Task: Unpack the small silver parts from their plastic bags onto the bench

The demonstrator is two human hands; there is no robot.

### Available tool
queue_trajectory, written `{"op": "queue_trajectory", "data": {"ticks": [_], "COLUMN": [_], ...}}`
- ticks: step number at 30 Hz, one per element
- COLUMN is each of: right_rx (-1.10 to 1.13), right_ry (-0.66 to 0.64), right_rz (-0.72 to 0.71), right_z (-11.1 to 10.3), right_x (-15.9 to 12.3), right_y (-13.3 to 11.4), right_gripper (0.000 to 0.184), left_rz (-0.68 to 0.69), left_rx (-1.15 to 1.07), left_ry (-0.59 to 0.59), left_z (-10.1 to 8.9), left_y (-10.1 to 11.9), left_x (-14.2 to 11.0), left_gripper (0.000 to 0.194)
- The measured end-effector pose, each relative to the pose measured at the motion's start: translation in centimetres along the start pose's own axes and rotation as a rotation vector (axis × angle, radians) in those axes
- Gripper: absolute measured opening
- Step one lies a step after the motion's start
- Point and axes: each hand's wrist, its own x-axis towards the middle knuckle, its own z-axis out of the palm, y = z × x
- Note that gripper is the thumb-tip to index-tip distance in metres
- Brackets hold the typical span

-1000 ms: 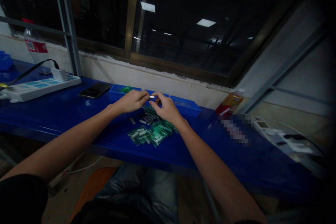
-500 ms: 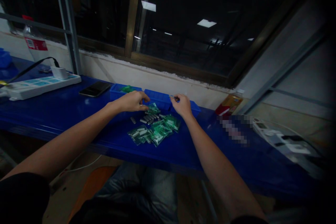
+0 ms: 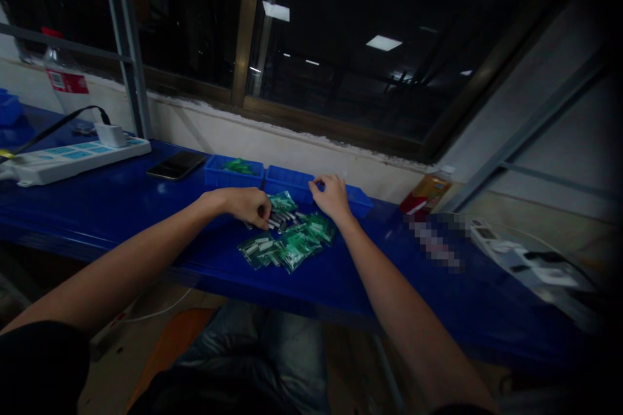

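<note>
My left hand (image 3: pixel 250 206) reaches down to the loose small metal cylinders (image 3: pixel 285 217), its fingers curled together at the pile's left side; whatever is between the fingertips is hidden. My right hand (image 3: pixel 331 196) is over the right end of the middle blue bin (image 3: pixel 287 178), thumb and forefinger pinched together; I cannot make out what they hold. Small green-tinted plastic bags (image 3: pixel 299 246) with pale cylinders inside lie in front of the loose pieces. Another green-tinted bag (image 3: pixel 281 200) lies behind them, close to my left hand.
A left blue bin (image 3: pixel 219 176) contains green bags, and a right blue bin (image 3: pixel 359 202) stands past my right hand. Farther left are a phone (image 3: pixel 176 165), a white power strip (image 3: pixel 82 159) and a bottle (image 3: pixel 68 81). A red-and-yellow box (image 3: pixel 426 194) stands at the right.
My left hand has moved down from above the rear bag to the loose cylinders, and its fingers have closed. My right hand has shifted slightly left; the dark item at its fingertips no longer shows.
</note>
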Motion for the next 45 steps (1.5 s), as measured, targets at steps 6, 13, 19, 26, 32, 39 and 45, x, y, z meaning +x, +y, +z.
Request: {"op": "queue_trajectory", "data": {"ticks": [6, 13, 19, 26, 32, 39, 45], "right_rx": [0.18, 0.26, 0.297, 0.359, 0.469, 0.785, 0.839], "right_ry": [-0.201, -0.291, -0.181, -0.176, -0.208, -0.232, -0.372], "right_rz": [-0.293, -0.404, -0.382, -0.32, -0.265, -0.124, -0.031], "right_z": [-1.0, -0.7, -1.3, -1.2, -0.8, -0.4, -1.0], "right_x": [-1.4, -2.4, -2.0, -1.8, -1.8, -1.5, -1.5], "right_y": [-5.7, -7.5, -6.9, -6.7, -6.7, -6.6, -6.9], "right_gripper": [0.021, 0.028, 0.015, 0.021, 0.022, 0.022, 0.02], "left_rz": [0.009, -0.074, -0.043, -0.003, -0.027, -0.012, -0.027], "left_rx": [0.088, 0.029, -0.234, -0.265, -0.101, -0.158, -0.166], "left_ry": [0.222, 0.463, 0.418, 0.423, 0.455, 0.468, 0.44], "left_z": [-0.6, -1.1, -1.2, -1.6, -1.8, -1.9, -2.0], "left_y": [-0.3, -0.8, -0.5, -0.1, 0.0, 0.1, 0.1], "left_x": [-0.1, 0.4, 0.5, 0.1, 0.1, 0.0, -0.1], "left_gripper": [0.021, 0.029, 0.03, 0.03, 0.026, 0.027, 0.027]}}
